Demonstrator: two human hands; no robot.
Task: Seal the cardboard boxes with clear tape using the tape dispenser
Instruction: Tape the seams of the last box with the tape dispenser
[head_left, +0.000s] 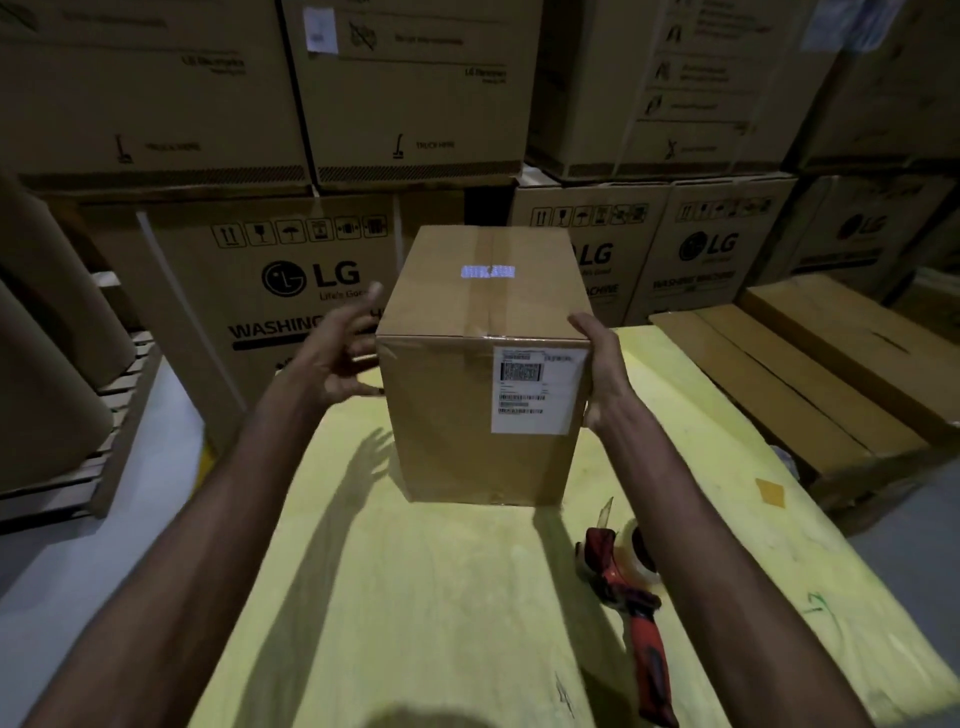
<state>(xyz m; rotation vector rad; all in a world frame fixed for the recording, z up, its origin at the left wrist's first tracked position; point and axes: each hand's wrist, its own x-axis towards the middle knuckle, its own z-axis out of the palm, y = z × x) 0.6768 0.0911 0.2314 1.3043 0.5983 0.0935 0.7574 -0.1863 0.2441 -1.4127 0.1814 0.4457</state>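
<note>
A brown cardboard box (447, 405) stands upright on the yellow table (415, 597). Clear tape runs along its top seam, and a white shipping label is stuck on its near face. My right hand (597, 364) presses flat against the box's right side at the top edge. My left hand (337, 358) is spread beside the box's left side, fingers straight; whether it touches the box I cannot tell. The red tape dispenser (628, 587), loaded with a clear roll, lies on the table to the right of the box, near my right forearm.
Large LG washing-machine cartons (291, 275) are stacked behind the table. Flat cardboard packs (810, 374) lie on the right. A wooden pallet (119, 415) with cartons stands on the left. A small tan scrap (769, 491) lies near the table's right edge.
</note>
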